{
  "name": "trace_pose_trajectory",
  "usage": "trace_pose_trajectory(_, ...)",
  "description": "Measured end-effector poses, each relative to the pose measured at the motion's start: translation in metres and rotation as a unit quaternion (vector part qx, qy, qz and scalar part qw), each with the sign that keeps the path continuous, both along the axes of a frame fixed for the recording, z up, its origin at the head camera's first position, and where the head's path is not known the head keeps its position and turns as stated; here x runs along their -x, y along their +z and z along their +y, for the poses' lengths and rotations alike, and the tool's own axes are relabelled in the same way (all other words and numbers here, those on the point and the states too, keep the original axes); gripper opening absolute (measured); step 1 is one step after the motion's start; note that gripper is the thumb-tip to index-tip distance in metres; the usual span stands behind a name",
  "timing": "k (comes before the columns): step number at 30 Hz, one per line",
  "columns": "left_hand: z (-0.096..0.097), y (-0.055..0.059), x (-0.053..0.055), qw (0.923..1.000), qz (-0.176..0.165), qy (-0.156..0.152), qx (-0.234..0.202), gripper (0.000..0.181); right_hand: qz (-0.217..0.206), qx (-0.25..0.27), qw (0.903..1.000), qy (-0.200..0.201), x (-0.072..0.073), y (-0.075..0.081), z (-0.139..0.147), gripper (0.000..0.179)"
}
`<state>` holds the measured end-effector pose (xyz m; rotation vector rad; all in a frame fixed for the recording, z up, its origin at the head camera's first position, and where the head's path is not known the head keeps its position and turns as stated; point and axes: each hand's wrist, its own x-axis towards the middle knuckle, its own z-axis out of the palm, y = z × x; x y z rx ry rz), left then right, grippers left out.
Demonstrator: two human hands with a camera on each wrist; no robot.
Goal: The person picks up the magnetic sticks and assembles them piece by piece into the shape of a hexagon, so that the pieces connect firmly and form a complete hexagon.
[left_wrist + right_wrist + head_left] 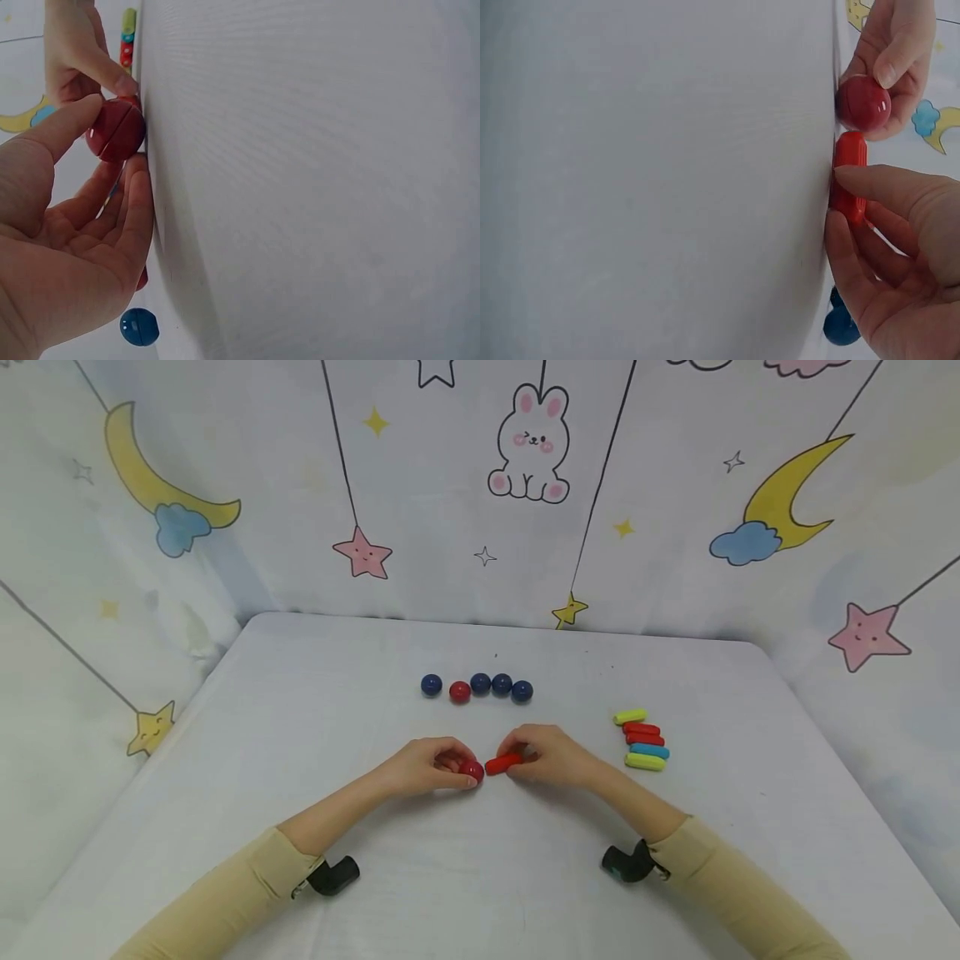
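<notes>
Near the middle of the white table, my left hand [432, 767] pinches a glossy red ball [472, 771] between thumb and fingers. A seam line crosses the ball [117, 130] in the left wrist view. Just to its right, my right hand [551, 757] pinches a short red stick [502, 764] with rounded ends, lying low at the tabletop. In the right wrist view the thumb presses one side of the stick [850, 154], and its far end points at the ball, close beside it. Part of the stick is hidden behind the right fingers.
Behind the hands, dark blue balls [502, 684] and another red ball [460, 692] form a loose row. To the right lies a stack of short sticks: yellow-green [645, 762], blue [649, 750] and red [643, 728]. A patterned cloth [450, 485] hangs behind the table [480, 885].
</notes>
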<state>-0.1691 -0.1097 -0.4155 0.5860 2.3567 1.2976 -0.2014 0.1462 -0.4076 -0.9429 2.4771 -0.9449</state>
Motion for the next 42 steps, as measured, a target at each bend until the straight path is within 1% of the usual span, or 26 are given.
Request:
trace_pose_trajectory(5,0.000,0.000,0.000,1.0000,0.001,-0.004,-0.007,0.029,0.000,0.011,0.9998,0.019,0.000,0.000,-0.004,0.023)
trace_pose_trajectory(9,-0.001,-0.001,0.000,0.9999,0.002,-0.006,-0.009,0.029,0.008,0.013,0.9996,0.024,0.000,0.000,-0.005,0.023)
trace_pose_trajectory(12,-0.001,-0.001,0.001,0.9999,-0.001,-0.005,-0.012,0.029,0.011,0.024,0.9994,0.025,0.000,0.000,-0.005,0.024)
trace_pose_trajectory(17,-0.001,-0.001,0.001,0.9999,-0.007,-0.003,-0.014,0.030,0.008,0.047,0.9987,0.019,0.001,-0.001,-0.003,0.025)
trace_pose_trajectory(22,0.000,-0.001,0.001,0.9998,-0.011,0.001,-0.015,0.031,0.011,0.042,0.9991,0.004,0.004,-0.004,0.001,0.026)
trace_pose_trajectory(24,0.000,-0.001,0.001,0.9998,-0.015,0.005,-0.015,0.032,0.008,0.035,0.9993,-0.013,0.007,-0.004,0.004,0.027)
trace_pose_trajectory(27,0.001,0.000,0.001,0.9997,-0.018,0.010,-0.010,0.032,0.009,0.026,0.9983,-0.052,0.013,-0.004,0.008,0.026)
trace_pose_trajectory(30,0.002,0.002,0.001,0.9997,-0.020,0.012,-0.007,0.032,0.001,0.025,0.9930,-0.116,0.020,-0.004,0.013,0.024)
trace_pose_trajectory(32,0.002,0.002,0.001,0.9997,-0.022,0.013,-0.007,0.032,-0.004,0.032,0.9871,-0.157,0.026,-0.005,0.017,0.023)
trace_pose_trajectory(34,0.002,0.001,0.001,0.9996,-0.023,0.013,-0.008,0.032,-0.019,0.048,0.9785,-0.200,0.031,-0.005,0.020,0.024)
trace_pose_trajectory(36,0.002,0.001,0.001,0.9996,-0.022,0.011,-0.009,0.032,-0.031,0.063,0.9703,-0.232,0.037,-0.007,0.022,0.027)
trace_pose_trajectory(39,0.002,-0.001,0.001,0.9996,-0.022,0.011,-0.011,0.032,-0.054,0.082,0.9576,-0.271,0.045,-0.008,0.023,0.034)
trace_pose_trajectory(42,0.001,-0.002,0.001,0.9996,-0.024,0.014,-0.011,0.032,-0.075,0.096,0.9484,-0.293,0.051,-0.008,0.023,0.041)
